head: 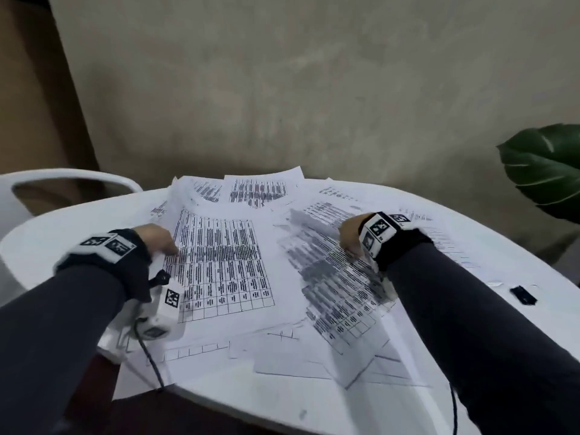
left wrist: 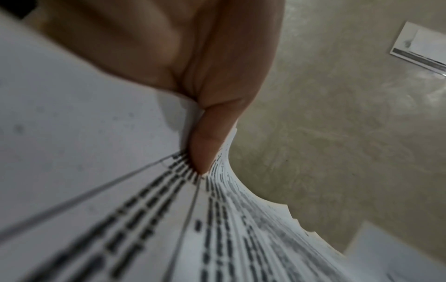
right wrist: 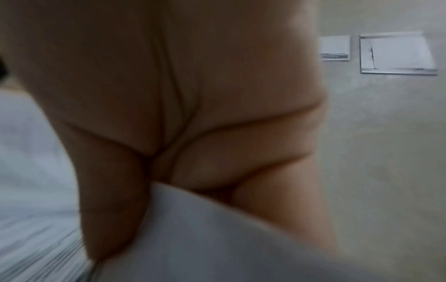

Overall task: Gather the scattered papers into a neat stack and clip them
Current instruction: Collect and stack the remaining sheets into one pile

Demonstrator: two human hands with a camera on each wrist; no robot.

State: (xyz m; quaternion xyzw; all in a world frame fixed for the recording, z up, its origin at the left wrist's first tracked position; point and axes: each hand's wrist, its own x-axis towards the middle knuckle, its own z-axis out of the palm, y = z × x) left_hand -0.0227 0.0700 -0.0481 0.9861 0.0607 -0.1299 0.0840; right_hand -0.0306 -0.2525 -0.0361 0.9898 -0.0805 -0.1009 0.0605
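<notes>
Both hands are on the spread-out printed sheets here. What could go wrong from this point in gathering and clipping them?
1. The left hand pinches several fanned sheets by one edge, thumb on top; they may slip or crease.
2. Papers overhang the near edge of the table; sweeping them together could push some off.
3. The small black object, possibly the clip, lies beside the right forearm, which might knock it away.

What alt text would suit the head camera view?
Two hands, left hand and right hand, rest on scattered printed papers on a white table; a small black clip lies at the right.
</notes>
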